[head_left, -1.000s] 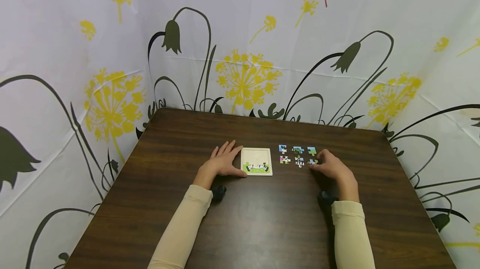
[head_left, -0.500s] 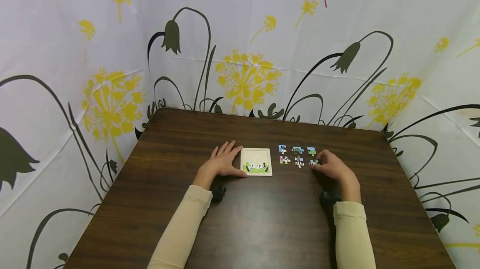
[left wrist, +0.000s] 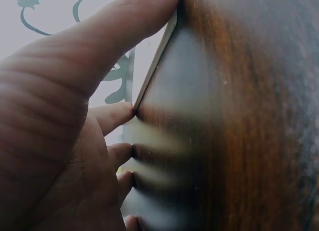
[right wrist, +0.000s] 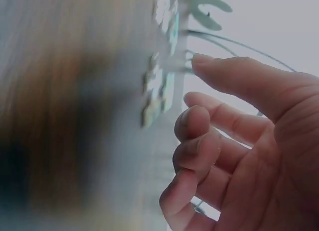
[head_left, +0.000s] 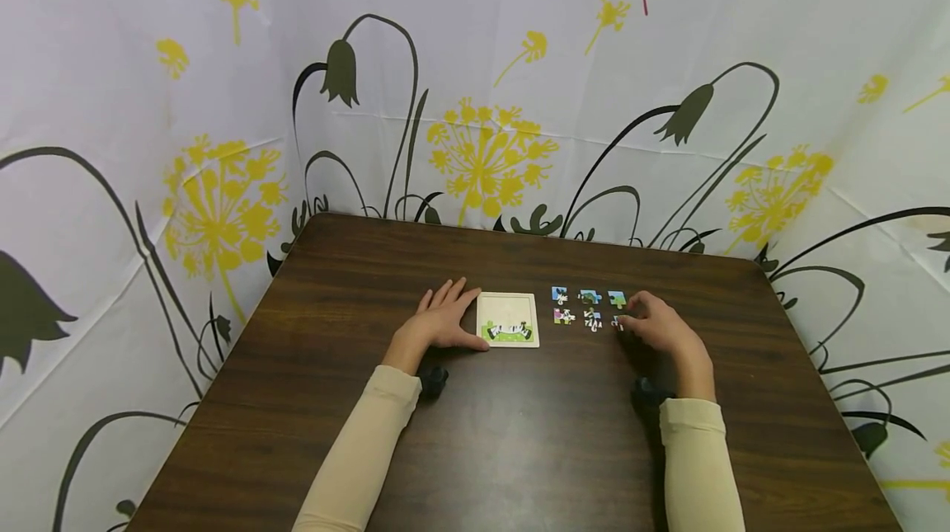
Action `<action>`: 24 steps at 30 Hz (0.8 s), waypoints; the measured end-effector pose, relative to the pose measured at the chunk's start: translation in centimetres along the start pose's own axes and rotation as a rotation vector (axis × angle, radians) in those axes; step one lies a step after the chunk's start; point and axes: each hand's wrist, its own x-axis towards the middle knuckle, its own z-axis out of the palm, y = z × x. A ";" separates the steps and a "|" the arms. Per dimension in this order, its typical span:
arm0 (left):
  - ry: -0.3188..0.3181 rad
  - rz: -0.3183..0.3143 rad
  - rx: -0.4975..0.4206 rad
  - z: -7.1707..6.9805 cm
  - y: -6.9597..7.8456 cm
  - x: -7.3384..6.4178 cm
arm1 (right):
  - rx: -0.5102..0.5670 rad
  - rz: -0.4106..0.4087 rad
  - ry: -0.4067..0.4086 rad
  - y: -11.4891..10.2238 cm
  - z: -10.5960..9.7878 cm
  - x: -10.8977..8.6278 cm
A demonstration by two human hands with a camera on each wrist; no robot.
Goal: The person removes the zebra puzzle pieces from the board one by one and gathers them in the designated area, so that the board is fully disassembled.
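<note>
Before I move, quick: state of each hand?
Left hand: open, touching the puzzle board.
Right hand: open, holding nothing, near the bottom-right puzzle piece.

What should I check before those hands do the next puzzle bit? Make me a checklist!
1. Left-hand grip touching the puzzle board: ok, thumb and index finger are at its left side.
2. Room on the board: ok, its upper part is bare; the picture shows along the bottom.
3. Six puzzle pieces spread out: ok, two rows of three, beside the board.
4. Pieces picture side up: ok, colours show on all six.
5. Right-hand grip free: ok, the right wrist view shows no piece between thumb and fingers.
6. Thumb touching the near right piece: cannot tell, it partly covers it.
</note>
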 end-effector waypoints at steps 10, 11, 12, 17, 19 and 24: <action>-0.015 -0.008 -0.024 0.1 -0.1 0.2 | -0.025 -0.140 -0.019 -5.7 1.9 1.2; -0.016 -0.011 -0.023 0.1 -0.2 0.3 | -0.026 -0.155 -0.025 -6.4 2.3 1.4; -0.018 -0.015 -0.021 0.1 -0.2 0.4 | -0.034 -0.169 -0.029 -7.1 2.7 1.6; -0.023 -0.022 -0.010 0.2 -0.5 0.8 | -0.068 -0.240 -0.080 -10.5 5.3 2.3; -0.019 -0.017 -0.010 0.3 -0.5 0.8 | -0.078 -0.264 -0.121 -11.9 6.4 2.6; -0.009 -0.007 -0.018 0.7 -0.7 1.0 | -0.112 -0.315 -0.193 -14.6 8.9 3.3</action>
